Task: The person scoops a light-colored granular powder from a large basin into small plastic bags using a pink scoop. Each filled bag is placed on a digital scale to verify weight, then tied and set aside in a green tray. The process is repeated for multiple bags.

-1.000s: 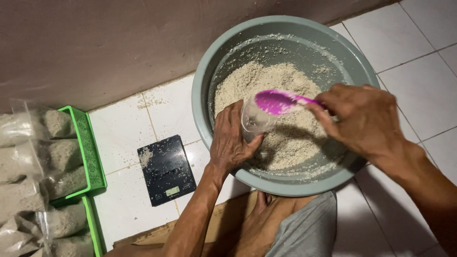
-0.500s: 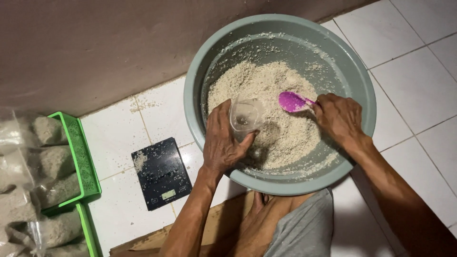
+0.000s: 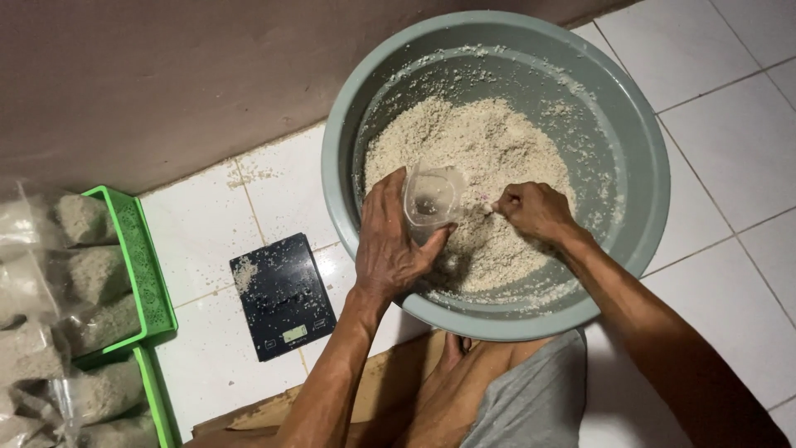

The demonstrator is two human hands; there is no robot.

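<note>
A big grey-green basin (image 3: 638,141) sits on the tiled floor, holding a heap of pale crumbly grain (image 3: 481,149). My left hand (image 3: 390,245) holds a small clear plastic bag (image 3: 431,195) open over the heap. My right hand (image 3: 535,211) is fisted and pressed down into the grain just right of the bag. It grips a pink scoop, of which only a sliver shows beside the fingers; the rest is buried.
A black digital kitchen scale (image 3: 282,294) lies on the white tiles left of the basin, dusted with grain. Green plastic baskets (image 3: 153,274) at the left edge hold several filled clear bags (image 3: 83,274). A brown wall runs behind. My bent knee is below the basin.
The pink scoop, earlier lifted above the grain near the bag, has gone down into the heap with my right hand. The view has shifted so the basin sits further right.
</note>
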